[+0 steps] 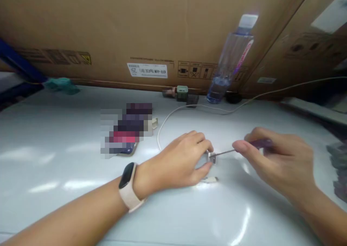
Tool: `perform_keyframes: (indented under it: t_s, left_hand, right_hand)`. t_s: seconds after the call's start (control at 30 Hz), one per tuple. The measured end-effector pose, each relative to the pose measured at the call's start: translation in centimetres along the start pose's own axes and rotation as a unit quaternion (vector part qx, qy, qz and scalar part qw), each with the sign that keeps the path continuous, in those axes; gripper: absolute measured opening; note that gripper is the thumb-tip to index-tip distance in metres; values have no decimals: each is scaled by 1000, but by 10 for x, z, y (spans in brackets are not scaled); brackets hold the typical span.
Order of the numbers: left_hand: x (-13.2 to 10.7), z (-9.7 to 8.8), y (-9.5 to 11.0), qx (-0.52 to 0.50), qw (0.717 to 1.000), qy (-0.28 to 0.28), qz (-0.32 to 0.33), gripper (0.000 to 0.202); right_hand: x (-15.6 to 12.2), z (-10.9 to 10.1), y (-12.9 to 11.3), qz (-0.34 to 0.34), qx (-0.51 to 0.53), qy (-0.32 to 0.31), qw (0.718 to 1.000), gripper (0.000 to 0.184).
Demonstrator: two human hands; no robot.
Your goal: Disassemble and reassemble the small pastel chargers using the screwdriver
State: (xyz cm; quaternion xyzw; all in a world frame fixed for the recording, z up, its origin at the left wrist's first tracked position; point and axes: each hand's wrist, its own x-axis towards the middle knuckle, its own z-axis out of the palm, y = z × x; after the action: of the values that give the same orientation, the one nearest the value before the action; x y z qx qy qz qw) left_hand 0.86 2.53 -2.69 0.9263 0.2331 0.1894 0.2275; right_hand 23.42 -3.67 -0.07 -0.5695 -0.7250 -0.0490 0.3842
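Left hand (181, 159): we pinch the connector (214, 159) between thumb and forefinger.
Connector: at our left fingertips, to the left of our right hand and apart from it; whether it touches the table (168, 217), we cannot tell.
Right hand (284, 159): we grip the tool (226, 152) by its purple handle.
Tool: thin shaft slanting left, tip at the connector.
Plug (211, 179): just beside our left thumb, on the near side.
Cable (173, 110): curving beyond our left hand.
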Motion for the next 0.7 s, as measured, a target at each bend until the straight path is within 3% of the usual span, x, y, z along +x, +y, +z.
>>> perform_keyframes:
  t_s: [0.1,0.2,0.43,0.7]
  left_hand:
    - [0,-1,0,-8,1000,7,4,25]
    - [0,0,0,-37,998,34,27,28]
    - [3,3,1,-87,989,101,58,17]
    - [3,3,3,-115,985,119,42,14]
  right_hand:
    - [1,-3,0,-7,6,-34,999,51]
    - [-1,-2,-2,8,1,-21,1000,52]
    - [-2,-1,-2,-35,9,-22,999,49]
    - [-3,-11,5,-52,154,-65,984,9]
